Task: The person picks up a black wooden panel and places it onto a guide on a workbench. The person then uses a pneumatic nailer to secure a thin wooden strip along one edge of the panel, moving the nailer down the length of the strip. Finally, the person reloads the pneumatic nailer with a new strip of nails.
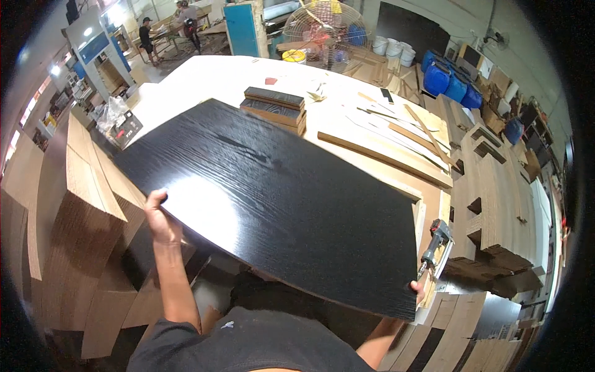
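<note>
A: What do we have at far left?
B: Brown boards standing on edge, with a clear plastic bag just beyond them.
A: And our left hand?
B: It grips the near edge of the black panel, thumb on top; we can't see the fingers underneath.
A: Where is the panel?
B: In front of us, held at a slant across the near side of the bench. We can't tell if its far edge touches down.
A: Past it?
B: A small stack of dark-topped pieces, then a fan behind the bench, then thin strips.
A: Our right hand?
B: Closed on the panel near its right corner, mostly hidden below it. A power tool lies just beyond; blue drums stand farther off.
</note>
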### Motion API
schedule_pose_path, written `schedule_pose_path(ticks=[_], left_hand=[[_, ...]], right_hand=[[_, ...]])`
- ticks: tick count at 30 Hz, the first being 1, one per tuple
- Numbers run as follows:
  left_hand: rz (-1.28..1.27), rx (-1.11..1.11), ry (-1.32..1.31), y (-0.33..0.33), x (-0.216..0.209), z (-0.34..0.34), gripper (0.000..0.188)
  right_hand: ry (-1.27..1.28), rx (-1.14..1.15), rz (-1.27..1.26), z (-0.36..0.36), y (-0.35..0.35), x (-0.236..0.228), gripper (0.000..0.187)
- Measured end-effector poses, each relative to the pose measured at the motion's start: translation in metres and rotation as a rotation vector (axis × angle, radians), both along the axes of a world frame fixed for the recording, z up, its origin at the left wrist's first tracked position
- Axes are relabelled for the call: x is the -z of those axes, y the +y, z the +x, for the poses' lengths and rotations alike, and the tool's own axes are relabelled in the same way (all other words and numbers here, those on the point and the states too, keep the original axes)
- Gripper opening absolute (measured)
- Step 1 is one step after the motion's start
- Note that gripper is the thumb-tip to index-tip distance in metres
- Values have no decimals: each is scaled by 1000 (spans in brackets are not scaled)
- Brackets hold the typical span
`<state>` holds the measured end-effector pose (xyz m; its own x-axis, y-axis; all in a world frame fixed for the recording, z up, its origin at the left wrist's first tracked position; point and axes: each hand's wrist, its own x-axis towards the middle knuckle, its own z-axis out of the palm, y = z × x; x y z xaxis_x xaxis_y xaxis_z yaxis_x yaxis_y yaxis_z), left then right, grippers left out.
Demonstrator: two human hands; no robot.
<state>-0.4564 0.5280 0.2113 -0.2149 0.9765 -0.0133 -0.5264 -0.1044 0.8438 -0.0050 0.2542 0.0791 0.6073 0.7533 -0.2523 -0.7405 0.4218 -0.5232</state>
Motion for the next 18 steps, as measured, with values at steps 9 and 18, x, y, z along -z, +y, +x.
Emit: schedule_pose_path(ticks=[9,18], left_hand=[[-243,48,-140,28,130,7,30],[-307,41,-135,32,182,-6,36]], right_hand=[[54,30,-304,-16,-31,40,62],[95,37,-339,-23,-10,69,54]])
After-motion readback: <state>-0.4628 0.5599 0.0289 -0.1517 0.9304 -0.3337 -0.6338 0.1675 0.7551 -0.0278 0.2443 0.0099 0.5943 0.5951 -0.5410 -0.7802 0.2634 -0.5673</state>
